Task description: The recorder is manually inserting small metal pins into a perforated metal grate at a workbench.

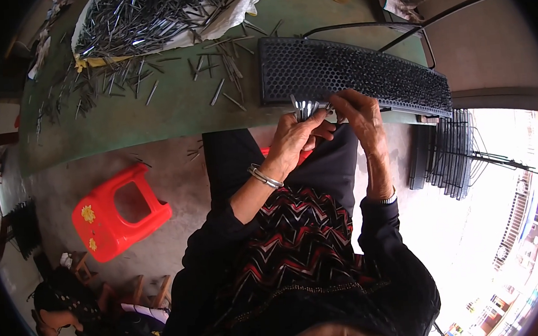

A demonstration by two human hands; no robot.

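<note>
My left hand point(289, 145) is closed around a small bundle of thin silvery metal rods point(305, 107), whose ends fan out above the fingers. Close beside it, my right hand point(360, 113) has its fingertips pinched together near the bundle; what they hold is too small to make out. Both hands are over my lap, at the near edge of a long black tray full of round holes point(299, 63). Dark pieces fill many holes in the tray's right part, while holes toward its left show bare.
A white sack point(213, 31) heaped with metal rods lies on the green table point(172, 118), with loose rods scattered around. A red plastic stool point(107, 223) stands on the floor at left. Stacked black racks point(455, 155) are at right. Another person point(73, 306) is at lower left.
</note>
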